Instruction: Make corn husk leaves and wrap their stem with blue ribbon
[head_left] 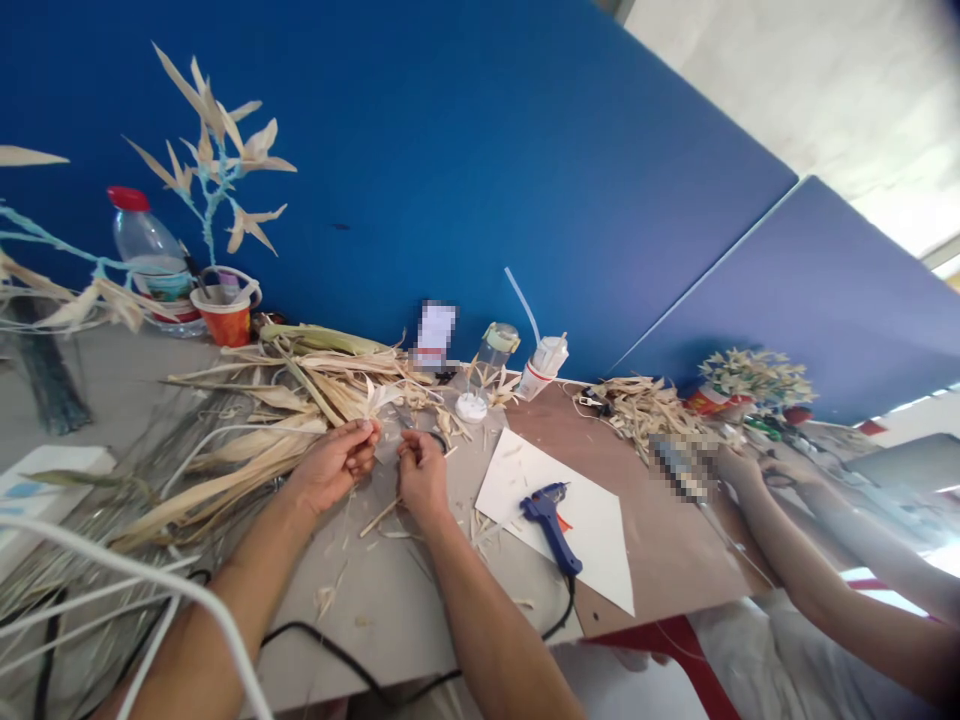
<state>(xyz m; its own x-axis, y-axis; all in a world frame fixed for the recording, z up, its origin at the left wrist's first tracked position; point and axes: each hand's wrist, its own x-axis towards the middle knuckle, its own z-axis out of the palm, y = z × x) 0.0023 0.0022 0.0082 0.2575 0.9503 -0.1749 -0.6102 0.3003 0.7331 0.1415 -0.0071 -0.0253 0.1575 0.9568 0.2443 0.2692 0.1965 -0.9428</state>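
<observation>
Between the thumb and fingers of my left hand [337, 465], a small pale corn husk flower [373, 400] is pinched, its petals pointing up and away. My right hand [422, 475] is a short way to the right, fingers curled closed; what is in them, if anything, is hidden. Just beyond those fingers shows a dark ring [439, 441], which looks like a scissors handle. Dried corn husks [300, 400] are heaped behind and left of my left hand. Thin husk scraps [382, 517] lie on the table around both hands.
A blue glue gun [553, 525] rests on white card [600, 560], its black cord crossing the front edge. Behind stand a clear bottle [496, 348], a cup with straw [544, 366] and a propped phone [435, 335]. White wires [217, 610] arch at left. Another person's hands [739, 470] work at right.
</observation>
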